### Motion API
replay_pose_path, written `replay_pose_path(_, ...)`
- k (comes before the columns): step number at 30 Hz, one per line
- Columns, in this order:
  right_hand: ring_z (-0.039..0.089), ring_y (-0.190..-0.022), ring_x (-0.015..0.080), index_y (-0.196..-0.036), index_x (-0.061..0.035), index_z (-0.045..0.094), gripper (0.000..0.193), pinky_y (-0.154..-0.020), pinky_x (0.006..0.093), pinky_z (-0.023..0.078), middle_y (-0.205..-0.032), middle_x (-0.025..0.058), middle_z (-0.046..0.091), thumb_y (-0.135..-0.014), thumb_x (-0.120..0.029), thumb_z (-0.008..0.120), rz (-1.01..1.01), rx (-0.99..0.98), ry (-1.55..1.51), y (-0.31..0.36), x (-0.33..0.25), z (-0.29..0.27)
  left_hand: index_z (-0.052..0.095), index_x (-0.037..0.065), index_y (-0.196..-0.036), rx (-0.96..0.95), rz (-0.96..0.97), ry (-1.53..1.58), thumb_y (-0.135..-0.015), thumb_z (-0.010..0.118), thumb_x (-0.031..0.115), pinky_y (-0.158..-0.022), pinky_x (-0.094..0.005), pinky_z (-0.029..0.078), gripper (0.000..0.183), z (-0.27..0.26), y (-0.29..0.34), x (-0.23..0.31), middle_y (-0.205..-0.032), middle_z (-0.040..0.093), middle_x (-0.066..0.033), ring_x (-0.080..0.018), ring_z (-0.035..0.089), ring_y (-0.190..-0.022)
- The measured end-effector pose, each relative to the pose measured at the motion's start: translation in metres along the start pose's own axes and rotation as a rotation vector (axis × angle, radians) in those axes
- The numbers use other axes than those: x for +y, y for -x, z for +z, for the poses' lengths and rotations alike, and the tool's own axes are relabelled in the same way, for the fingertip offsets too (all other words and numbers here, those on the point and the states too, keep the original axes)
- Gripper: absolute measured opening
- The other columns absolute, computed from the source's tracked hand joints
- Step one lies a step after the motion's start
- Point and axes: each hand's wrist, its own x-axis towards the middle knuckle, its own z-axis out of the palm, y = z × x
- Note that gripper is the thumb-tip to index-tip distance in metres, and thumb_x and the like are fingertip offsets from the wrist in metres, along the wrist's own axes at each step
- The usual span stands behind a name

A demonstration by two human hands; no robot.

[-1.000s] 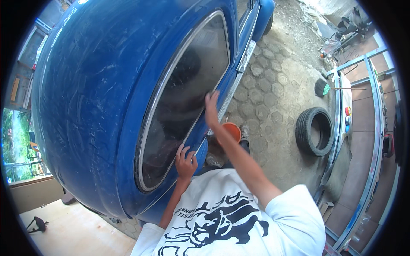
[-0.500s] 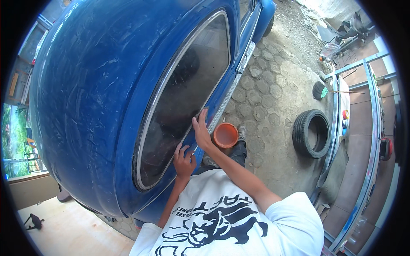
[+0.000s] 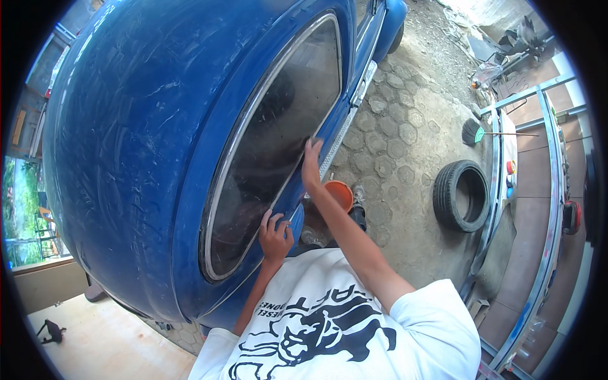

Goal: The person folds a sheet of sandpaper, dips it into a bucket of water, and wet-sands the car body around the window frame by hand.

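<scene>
A blue car (image 3: 145, 126) with a rounded roof fills the left and middle. Its side window (image 3: 266, 139) is dark glass inside a silver trim frame (image 3: 221, 164). My left hand (image 3: 275, 239) rests at the window's lower edge near its rear end, fingers apart and bent, the tips on the trim. Farther forward, my right hand (image 3: 311, 163) touches that same lower edge with fingers stretched out and slightly blurred. I see nothing held in either hand; the right palm is turned out of sight.
An orange bucket (image 3: 339, 195) stands by my feet, partly behind my right forearm. To the right lie a loose tyre (image 3: 461, 196), a green-and-black broom (image 3: 474, 133) and a metal frame (image 3: 550, 209). A pale wooden board (image 3: 107, 335) is at lower left.
My right hand has slid forward along the window's lower edge, away from my left hand. My left hand stays nearly in place.
</scene>
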Motion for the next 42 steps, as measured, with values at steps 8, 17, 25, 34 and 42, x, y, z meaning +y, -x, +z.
replay_pose_path(8, -0.008, -0.147, 0.0302, -0.149, 0.0042, -0.005, 0.078, -0.118, 0.0378, 0.000, -0.157, 0.0232, -0.007, -0.101, -0.049, 0.027, -0.024, -0.127, 0.070, 0.038, 0.043, 0.008, 0.069, 0.008, -0.076, 0.024, 0.007, 0.006, -0.073, 0.062, 0.004, -0.096, -0.0427, 0.042, 0.008, 0.005, 0.000, 0.002, -0.098, 0.064, -0.0084, -0.0340, 0.052, -0.115)
replay_pose_path(17, -0.006, -0.147, 0.0309, -0.148, 0.0070, -0.003, 0.077, -0.118, 0.0358, 0.004, -0.157, 0.0244, -0.005, -0.102, -0.047, 0.025, 0.045, -0.204, -0.064, 0.083, 0.030, 0.004, 0.069, 0.008, -0.075, 0.013, 0.005, 0.024, -0.072, 0.062, 0.004, -0.094, -0.0430, 0.043, 0.009, 0.005, 0.005, -0.006, -0.092, 0.064, -0.0069, -0.0342, 0.051, -0.116)
replay_pose_path(25, -0.007, -0.147, 0.0293, -0.149, 0.0045, -0.004, 0.084, -0.118, 0.0387, 0.002, -0.157, 0.0238, -0.006, -0.099, -0.057, 0.024, 0.092, -0.268, 0.013, 0.089, 0.017, 0.005, 0.068, 0.008, -0.073, -0.023, 0.017, -0.007, -0.072, 0.063, 0.004, -0.096, -0.0429, 0.042, 0.007, 0.002, 0.007, -0.009, -0.087, 0.064, -0.0065, -0.0342, 0.052, -0.116)
replay_pose_path(34, -0.007, -0.146, 0.0366, -0.147, 0.0095, -0.002, 0.075, -0.118, 0.0407, 0.002, -0.155, 0.0301, -0.007, -0.103, -0.045, 0.026, 0.042, -0.228, -0.008, 0.079, 0.021, 0.013, 0.068, 0.010, -0.073, -0.003, 0.015, -0.026, -0.072, 0.063, 0.006, -0.096, -0.0428, 0.040, 0.006, 0.007, 0.010, -0.011, -0.085, 0.064, -0.0051, -0.0352, 0.052, -0.115)
replay_pose_path(42, -0.006, -0.147, 0.0327, -0.147, 0.0085, -0.007, 0.084, -0.118, 0.0373, 0.002, -0.155, 0.0285, -0.008, -0.100, -0.052, 0.029, 0.016, -0.220, 0.070, 0.078, -0.004, 0.005, 0.068, 0.011, -0.074, 0.001, 0.048, -0.034, -0.072, 0.063, 0.008, -0.095, -0.0445, 0.041, 0.006, 0.012, 0.014, -0.014, -0.084, 0.064, -0.0043, -0.0361, 0.052, -0.115)
